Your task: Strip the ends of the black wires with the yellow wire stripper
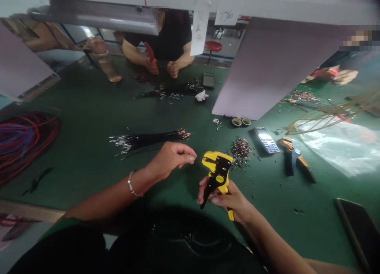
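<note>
Yellow stripper (218,169) over bench (89,107), right hand (230,200) grip clamped round its handles. At its 9 o'clock, left hand (172,159), grip pinched together, contents too small to tell. Black wires (148,140) at 11 o'clock.

Dim and murky over the green desk (89,107); washed-out glare top left, curved edges, soft blur toward the corners.

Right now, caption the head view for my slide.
Right hand grips a yellow-and-black tool; left hand, fingertips pinched, hovers beside it over a green mat.
</note>
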The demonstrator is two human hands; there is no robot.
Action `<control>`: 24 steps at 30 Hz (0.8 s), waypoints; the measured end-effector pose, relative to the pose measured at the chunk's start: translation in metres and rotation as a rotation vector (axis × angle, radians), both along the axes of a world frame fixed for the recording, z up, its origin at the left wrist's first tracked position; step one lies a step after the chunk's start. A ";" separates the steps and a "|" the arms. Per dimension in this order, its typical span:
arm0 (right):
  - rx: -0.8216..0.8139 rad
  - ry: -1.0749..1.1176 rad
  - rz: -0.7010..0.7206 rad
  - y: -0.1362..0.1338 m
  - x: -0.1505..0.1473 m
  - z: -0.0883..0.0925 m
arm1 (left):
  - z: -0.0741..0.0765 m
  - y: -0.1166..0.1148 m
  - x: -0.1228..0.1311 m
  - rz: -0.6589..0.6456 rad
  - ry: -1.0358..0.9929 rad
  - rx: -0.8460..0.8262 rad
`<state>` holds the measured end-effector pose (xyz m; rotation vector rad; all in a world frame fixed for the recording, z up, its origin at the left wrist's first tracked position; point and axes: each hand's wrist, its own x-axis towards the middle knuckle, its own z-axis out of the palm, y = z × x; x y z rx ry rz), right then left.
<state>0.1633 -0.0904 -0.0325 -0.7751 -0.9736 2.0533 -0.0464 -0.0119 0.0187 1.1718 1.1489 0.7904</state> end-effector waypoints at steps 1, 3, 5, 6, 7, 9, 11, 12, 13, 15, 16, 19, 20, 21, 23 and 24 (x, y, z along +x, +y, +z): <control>-0.009 0.010 0.010 0.000 0.000 -0.001 | 0.000 0.000 0.000 -0.012 0.011 0.006; -0.014 0.031 0.030 0.000 0.000 -0.003 | -0.002 0.000 0.000 -0.030 0.040 0.015; -0.015 0.041 0.042 -0.001 0.000 -0.003 | -0.003 0.001 -0.001 -0.051 0.079 0.022; -0.020 0.040 0.047 -0.001 0.000 -0.003 | -0.003 0.001 -0.001 -0.068 0.095 0.034; -0.025 0.037 0.050 -0.001 0.000 -0.003 | -0.003 0.001 -0.002 -0.086 0.110 0.053; -0.037 0.038 0.055 -0.001 0.000 -0.003 | -0.001 0.001 -0.003 -0.125 0.131 0.100; -0.039 0.051 0.069 -0.001 0.001 -0.002 | 0.001 0.002 -0.003 -0.159 0.150 0.132; -0.036 0.053 0.075 -0.001 0.001 -0.002 | 0.002 0.002 -0.003 -0.169 0.161 0.139; -0.033 0.049 0.081 -0.001 0.001 -0.002 | 0.003 0.002 -0.003 -0.178 0.171 0.145; -0.026 0.032 0.089 -0.001 0.001 -0.001 | 0.004 0.003 -0.004 -0.191 0.183 0.160; -0.023 0.022 0.092 -0.001 0.001 -0.001 | 0.004 0.003 -0.004 -0.196 0.186 0.167; -0.017 0.005 0.097 -0.001 0.000 0.000 | 0.003 0.003 -0.004 -0.218 0.176 0.175; -0.015 0.002 0.095 -0.001 0.000 -0.001 | 0.003 0.003 -0.004 -0.224 0.174 0.178; -0.013 0.004 0.092 -0.001 0.000 -0.001 | 0.003 0.002 -0.004 -0.226 0.176 0.183; -0.016 0.020 0.086 -0.001 0.000 -0.002 | 0.003 0.002 -0.004 -0.228 0.189 0.188; -0.019 0.029 0.086 -0.001 0.000 -0.003 | 0.002 0.002 -0.004 -0.231 0.196 0.182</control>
